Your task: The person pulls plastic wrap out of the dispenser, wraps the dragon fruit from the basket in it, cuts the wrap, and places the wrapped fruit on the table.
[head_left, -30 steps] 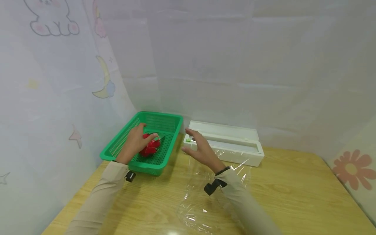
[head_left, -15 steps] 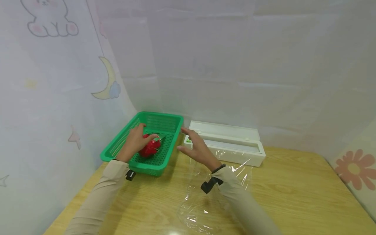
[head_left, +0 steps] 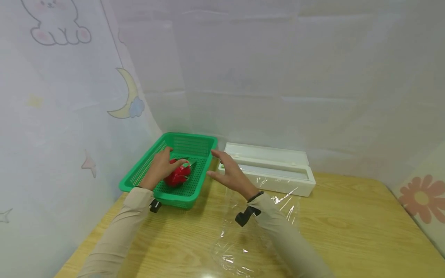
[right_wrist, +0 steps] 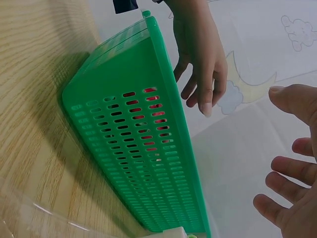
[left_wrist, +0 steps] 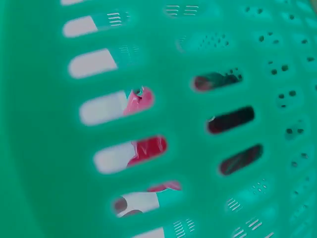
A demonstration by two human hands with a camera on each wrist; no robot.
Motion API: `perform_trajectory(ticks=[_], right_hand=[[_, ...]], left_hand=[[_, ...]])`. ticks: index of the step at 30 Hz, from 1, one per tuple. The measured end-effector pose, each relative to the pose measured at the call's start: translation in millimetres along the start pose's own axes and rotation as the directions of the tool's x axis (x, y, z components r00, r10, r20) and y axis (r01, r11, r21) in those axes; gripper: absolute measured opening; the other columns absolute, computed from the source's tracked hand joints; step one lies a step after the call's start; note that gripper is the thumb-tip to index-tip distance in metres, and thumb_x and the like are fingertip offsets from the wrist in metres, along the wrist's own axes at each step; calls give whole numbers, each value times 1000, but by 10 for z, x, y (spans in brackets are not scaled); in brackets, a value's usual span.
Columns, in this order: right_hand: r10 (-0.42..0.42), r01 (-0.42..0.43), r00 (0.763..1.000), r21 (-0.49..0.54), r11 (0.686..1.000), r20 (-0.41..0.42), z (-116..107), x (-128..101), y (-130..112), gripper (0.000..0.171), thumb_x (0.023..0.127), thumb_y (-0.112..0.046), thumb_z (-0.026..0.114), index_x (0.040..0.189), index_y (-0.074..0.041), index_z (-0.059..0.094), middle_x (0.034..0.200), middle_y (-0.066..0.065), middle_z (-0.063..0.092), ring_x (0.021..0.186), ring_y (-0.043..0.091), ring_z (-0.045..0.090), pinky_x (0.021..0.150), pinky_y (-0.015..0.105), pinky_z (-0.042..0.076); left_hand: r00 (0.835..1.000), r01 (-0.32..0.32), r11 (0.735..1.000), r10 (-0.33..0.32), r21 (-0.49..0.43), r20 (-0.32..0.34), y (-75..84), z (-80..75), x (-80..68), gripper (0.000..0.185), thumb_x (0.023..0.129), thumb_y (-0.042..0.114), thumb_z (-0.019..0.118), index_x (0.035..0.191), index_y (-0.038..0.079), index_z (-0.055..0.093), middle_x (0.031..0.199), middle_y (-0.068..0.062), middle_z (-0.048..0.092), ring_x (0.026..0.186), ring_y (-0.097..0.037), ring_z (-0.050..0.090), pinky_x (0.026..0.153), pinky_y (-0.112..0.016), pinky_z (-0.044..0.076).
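Note:
A glossy red fruit [head_left: 177, 175] with pale and green tips, resembling a dragon fruit, lies in a green perforated basket [head_left: 205, 177]. My left hand [head_left: 159, 166] hangs over the basket's left side with its thumb above the fruit; whether it touches the fruit is unclear. Seen from the right wrist, the left hand [right_wrist: 205, 62] has loose, downward fingers and grips nothing. My right hand [head_left: 233, 175] is spread beside the basket's right rim, thumb and fingers apart and nothing between them. The left wrist view shows the basket wall [left_wrist: 39, 148] close up, with red bits [left_wrist: 148, 150] behind its slots.
Right of the basket stands a white cling film box [head_left: 278, 179], its lid [head_left: 267, 152] raised. Clear film [head_left: 240, 239] trails from it across the wooden table [head_left: 347, 224], under my right forearm. A printed cloth [head_left: 243, 77] hangs behind and at the sides.
My right hand has shifted left, from in front of the film box to the basket's right rim. The left hand stays over the fruit. The view has tilted very slightly.

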State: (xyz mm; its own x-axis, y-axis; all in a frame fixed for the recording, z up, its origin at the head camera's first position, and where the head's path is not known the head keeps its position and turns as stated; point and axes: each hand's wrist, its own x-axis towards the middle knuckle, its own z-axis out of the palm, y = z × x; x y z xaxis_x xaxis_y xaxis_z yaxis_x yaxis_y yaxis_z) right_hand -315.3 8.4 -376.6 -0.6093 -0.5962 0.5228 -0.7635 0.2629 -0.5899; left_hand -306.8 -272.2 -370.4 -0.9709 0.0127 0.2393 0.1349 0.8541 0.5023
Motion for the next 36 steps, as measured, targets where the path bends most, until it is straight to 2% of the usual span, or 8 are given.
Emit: perform_trajectory(ticks=[7,13,23,27,30,33,34,36], right_hand=[[-10,10,1000,-10,1000,-8,91,80,-51,73,92,-20,73,150,3,36,146,23,47,136,36,43,110,52,37],[-5,5,1000,-21,1000,22,120,169,-91,73,93,-24,72,152,0,34,148,22,46,138,34,42,112,51,35],[-14,15,999,-23,1000,38,203,259,-109,73,94,-26,71,152,-1,34,147,21,47,138,33,43,111,50,37],[-4,5,999,-28,1000,40,221,280,-110,73,94,-26,71,151,0,34,147,20,47,137,33,43,112,49,36],[5,-4,999,-23,1000,42,229,299,-104,73,94,-26,71,152,0,34,147,20,47,138,32,43,113,49,35],[7,-6,999,-10,1000,48,233,313,-106,73,95,-27,70,152,0,33,148,21,46,138,33,42,113,51,34],[7,-7,999,-7,1000,50,233,316,-106,73,95,-27,70,152,1,33,148,21,45,138,33,42,112,52,34],[10,-10,999,-8,1000,54,236,320,-106,73,95,-27,70,152,1,33,148,21,45,138,34,41,112,52,34]], left_hand=[[999,22,1000,-23,20,35,-63,-38,23,82,94,47,68,142,-12,37,113,-32,59,87,-34,59,83,-52,50],[995,51,998,-53,26,85,-85,-102,32,84,95,45,66,145,-12,32,139,-38,45,120,-49,53,95,-59,47],[991,51,998,-56,44,122,-64,-245,68,86,95,46,66,146,-13,29,143,-37,42,126,-50,49,100,-59,45],[991,31,997,-40,72,128,-24,-300,104,82,96,44,65,144,-14,32,139,-38,46,123,-51,51,98,-58,46],[990,1,998,-10,65,138,40,-366,141,80,96,42,66,141,-16,33,120,-36,58,103,-46,64,91,-55,51],[988,1,998,-10,61,154,84,-416,181,80,96,42,65,142,-15,32,108,-31,63,85,-38,68,87,-53,52],[987,4,998,-15,65,159,96,-428,194,81,97,43,65,142,-15,32,108,-31,63,85,-38,68,87,-53,52],[986,15,996,-29,84,163,104,-440,226,82,97,45,64,144,-13,31,122,-34,58,100,-43,66,93,-55,49]])
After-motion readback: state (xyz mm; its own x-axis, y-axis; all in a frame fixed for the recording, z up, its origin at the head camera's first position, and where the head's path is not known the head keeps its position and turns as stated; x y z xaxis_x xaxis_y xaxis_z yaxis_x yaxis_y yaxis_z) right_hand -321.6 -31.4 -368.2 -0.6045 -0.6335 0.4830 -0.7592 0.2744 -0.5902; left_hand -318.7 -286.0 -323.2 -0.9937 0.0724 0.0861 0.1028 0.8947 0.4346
